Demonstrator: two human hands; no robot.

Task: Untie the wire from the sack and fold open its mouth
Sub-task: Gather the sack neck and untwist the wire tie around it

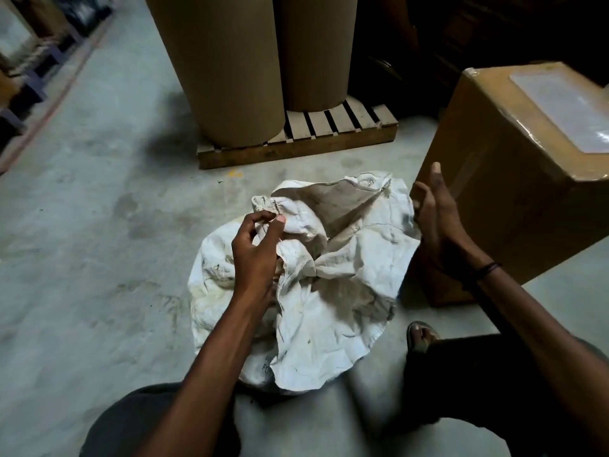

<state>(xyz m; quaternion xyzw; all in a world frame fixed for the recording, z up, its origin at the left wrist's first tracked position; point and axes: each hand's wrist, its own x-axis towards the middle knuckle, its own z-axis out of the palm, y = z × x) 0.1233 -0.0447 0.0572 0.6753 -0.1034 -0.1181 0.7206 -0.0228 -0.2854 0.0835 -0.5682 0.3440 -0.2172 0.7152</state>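
Observation:
A crumpled white sack [333, 291] stands on the concrete floor in front of me, its mouth partly spread, with a shaded opening [333, 202] at the far side. My left hand [255, 255] pinches a bunched corner of the sack's rim [267, 203] between thumb and fingers. My right hand [435, 209] grips the sack's right edge, thumb raised, close against the cardboard box. No wire is visible; it may be hidden in the folds.
A large brown cardboard box [514, 179] with a taped top stands right beside the sack. Behind it, two tall brown paper rolls [230, 67] rest on a wooden pallet [296, 146]. My sandalled foot [420, 336] is near the sack's right. Racks [29, 70] line the far left.

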